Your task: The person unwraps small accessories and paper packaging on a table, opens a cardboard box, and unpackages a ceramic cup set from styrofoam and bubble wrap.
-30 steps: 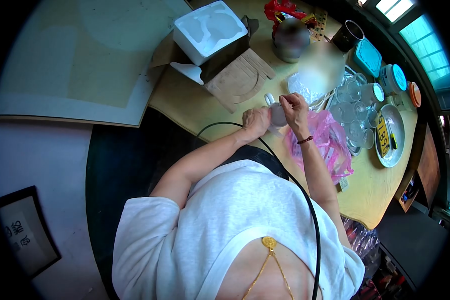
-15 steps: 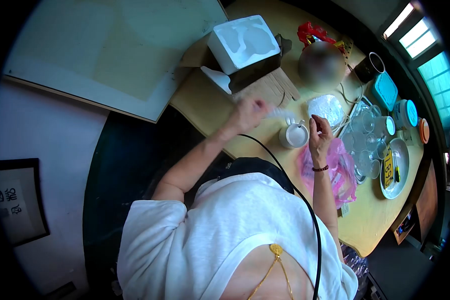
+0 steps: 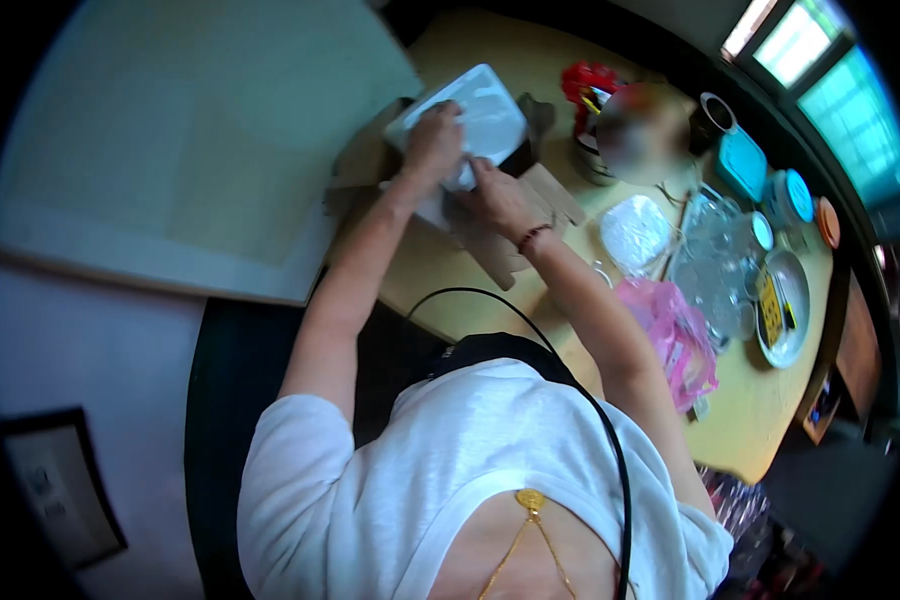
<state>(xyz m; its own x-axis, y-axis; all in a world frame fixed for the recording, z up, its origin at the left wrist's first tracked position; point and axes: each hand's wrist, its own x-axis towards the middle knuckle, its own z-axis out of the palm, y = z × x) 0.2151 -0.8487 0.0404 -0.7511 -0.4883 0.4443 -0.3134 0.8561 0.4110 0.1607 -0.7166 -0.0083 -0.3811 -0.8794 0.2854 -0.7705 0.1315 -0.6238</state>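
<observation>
A white foam block (image 3: 495,115) with moulded hollows sits tilted in an opened cardboard box (image 3: 545,195). Over the near left side of the foam, my left hand (image 3: 435,145) is closed on it, its fingers bent and slightly blurred. My right hand (image 3: 500,200), with a beaded bracelet at the wrist, is beside it at the foam's near corner. Its thumb and fingers pinch at that edge, and the fingertips are partly hidden. The white mug is mostly behind my right forearm; only its handle (image 3: 600,272) shows.
Right of the box lie a clear plastic-wrapped bundle (image 3: 635,235), a pink plastic bag (image 3: 670,340) and several clear cups (image 3: 715,265). A metal tray (image 3: 790,345) holds a yellow plate. Blue-lidded containers (image 3: 740,165) stand behind. A large pale board (image 3: 190,140) borders the left.
Both hands have moved left and away from me to the foam block. The clear item seen in my left hand earlier is out of sight. My right hand has left the mug's side.
</observation>
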